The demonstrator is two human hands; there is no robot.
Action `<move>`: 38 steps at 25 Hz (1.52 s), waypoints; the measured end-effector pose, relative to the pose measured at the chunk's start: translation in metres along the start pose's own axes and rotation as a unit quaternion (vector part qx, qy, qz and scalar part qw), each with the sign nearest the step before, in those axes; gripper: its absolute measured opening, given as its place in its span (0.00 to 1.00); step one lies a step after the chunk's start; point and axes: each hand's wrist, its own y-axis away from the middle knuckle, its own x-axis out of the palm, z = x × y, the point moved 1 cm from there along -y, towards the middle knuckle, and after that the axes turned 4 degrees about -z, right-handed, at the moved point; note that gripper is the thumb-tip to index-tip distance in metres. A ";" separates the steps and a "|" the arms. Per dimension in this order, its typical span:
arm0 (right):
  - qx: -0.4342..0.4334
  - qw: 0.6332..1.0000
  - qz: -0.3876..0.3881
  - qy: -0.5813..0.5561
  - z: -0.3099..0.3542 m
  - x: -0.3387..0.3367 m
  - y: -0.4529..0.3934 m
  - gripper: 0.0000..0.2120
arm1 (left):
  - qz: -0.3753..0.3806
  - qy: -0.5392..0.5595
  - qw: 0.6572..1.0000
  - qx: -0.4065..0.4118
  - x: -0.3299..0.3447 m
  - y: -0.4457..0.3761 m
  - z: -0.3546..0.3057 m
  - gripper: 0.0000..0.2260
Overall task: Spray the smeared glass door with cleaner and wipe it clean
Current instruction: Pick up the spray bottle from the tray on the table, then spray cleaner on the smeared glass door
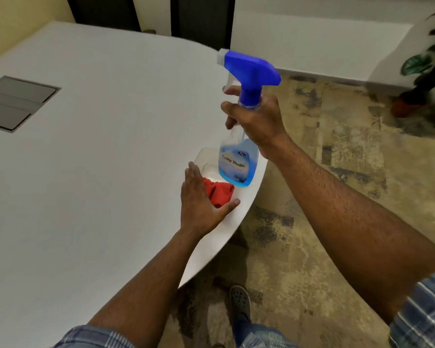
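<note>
Spray bottle (pixel 239 156) label blurred, right hand (pixel 259 119) gripping

Office meeting room: large white conference table (pixel 91 172), inset cable hatch (pixel 15 102)

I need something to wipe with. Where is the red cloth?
The red cloth lies on the white table near its right edge, under the left hand, just below the spray bottle held in the right hand.
</note>
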 end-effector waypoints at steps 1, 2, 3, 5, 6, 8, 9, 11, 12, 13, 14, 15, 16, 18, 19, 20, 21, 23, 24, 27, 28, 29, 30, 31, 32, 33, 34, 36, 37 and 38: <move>-0.002 1.000 -0.003 0.009 0.010 -0.005 0.014 0.11 | -0.012 0.023 0.999 0.026 -0.006 0.004 -0.016 0.57; 0.001 1.000 -0.004 0.015 0.018 -0.008 0.026 0.13 | -0.010 0.046 0.998 0.043 -0.011 0.007 -0.032 0.57; 0.010 1.000 -0.007 0.013 0.024 -0.011 0.036 0.15 | 0.008 0.077 0.996 0.055 -0.013 0.009 -0.045 0.58; 0.019 0.999 -0.024 -0.017 0.042 -0.021 0.068 0.16 | 0.050 0.143 0.985 0.080 -0.018 0.030 -0.069 0.61; 0.024 0.998 -0.034 -0.044 0.052 -0.027 0.087 0.15 | 0.046 0.163 0.982 0.079 -0.020 0.044 -0.077 0.60; 0.032 0.995 -0.046 -0.086 0.069 -0.037 0.123 0.12 | 0.014 0.170 0.983 0.069 -0.021 0.071 -0.087 0.59; 0.030 0.994 -0.052 -0.090 0.075 -0.042 0.141 0.10 | 0.013 0.164 0.983 0.077 -0.020 0.086 -0.091 0.58; 0.027 0.994 -0.070 -0.078 0.083 -0.055 0.184 0.11 | 0.032 0.150 0.981 0.120 -0.018 0.120 -0.098 0.56; 0.028 0.994 -0.077 -0.072 0.086 -0.061 0.201 0.14 | 0.032 0.150 0.978 0.143 -0.016 0.134 -0.100 0.56; 0.030 0.994 -0.085 -0.064 0.088 -0.068 0.218 0.16 | 0.029 0.150 0.974 0.166 -0.014 0.148 -0.103 0.57; 0.029 0.993 -0.101 -0.055 0.090 -0.077 0.238 0.18 | 0.032 0.146 0.970 0.193 -0.012 0.163 -0.109 0.58; 0.031 0.992 -0.116 -0.048 0.092 -0.085 0.255 0.17 | 0.042 0.135 0.965 0.219 -0.009 0.177 -0.114 0.58; 0.032 0.990 -0.135 -0.041 0.095 -0.096 0.275 0.16 | 0.058 0.120 0.960 0.247 -0.005 0.194 -0.121 0.58; 0.025 0.987 -0.154 -0.027 0.102 -0.121 0.310 0.17 | 0.088 0.113 0.947 0.289 -0.001 0.228 -0.138 0.59; 0.022 0.986 -0.166 -0.020 0.106 -0.134 0.328 0.19 | 0.102 0.117 0.938 0.309 0.002 0.244 -0.148 0.59; 0.019 0.983 -0.182 -0.016 0.110 -0.146 0.345 0.21 | 0.115 0.118 0.929 0.331 0.005 0.258 -0.157 0.59; 0.015 0.978 -0.209 -0.011 0.115 -0.161 0.365 0.22 | 0.131 0.114 0.918 0.357 0.011 0.273 -0.170 0.59; 0.005 0.963 -0.268 -0.001 0.125 -0.188 0.401 0.23 | 0.157 0.106 0.896 0.401 0.022 0.303 -0.196 0.60; 0.000 0.955 -0.298 0.007 0.131 -0.203 0.419 0.22 | 0.169 0.110 0.885 0.420 0.027 0.319 -0.209 0.60; -0.017 0.929 -0.367 0.035 0.147 -0.244 0.476 0.20 | 0.204 0.129 0.852 0.465 0.044 0.371 -0.251 0.61; -0.019 0.922 -0.384 0.047 0.153 -0.258 0.495 0.18 | 0.216 0.134 0.841 0.478 0.050 0.390 -0.264 0.61; -0.018 0.913 -0.403 0.058 0.158 -0.273 0.515 0.16 | 0.230 0.137 0.829 0.491 0.057 0.410 -0.278 0.61; -0.016 0.904 -0.421 0.066 0.162 -0.288 0.536 0.15 | 0.242 0.135 0.818 0.503 0.064 0.429 -0.290 0.61; -0.017 0.894 -0.441 0.073 0.166 -0.305 0.560 0.15 | 0.256 0.132 0.807 0.515 0.072 0.451 -0.305 0.61; -0.019 0.885 -0.459 0.078 0.170 -0.321 0.583 0.16 | 0.269 0.129 0.797 0.525 0.081 0.473 -0.319 0.61; -0.020 0.876 -0.475 0.080 0.174 -0.337 0.606 0.16 | 0.281 0.125 0.787 0.535 0.089 0.495 -0.334 0.61; -0.020 0.866 -0.492 0.084 0.179 -0.352 0.629 0.15 | 0.295 0.123 0.775 0.545 0.097 0.520 -0.348 0.61; -0.022 0.846 -0.525 0.089 0.187 -0.384 0.676 0.12 | 0.318 0.129 0.747 0.569 0.112 0.571 -0.375 0.59; -0.021 0.837 -0.540 0.093 0.190 -0.399 0.698 0.11 | 0.329 0.132 0.732 0.582 0.119 0.595 -0.387 0.58; -0.017 0.826 -0.555 0.098 0.193 -0.414 0.719 0.11 | 0.339 0.134 0.720 0.591 0.127 0.618 -0.400 0.58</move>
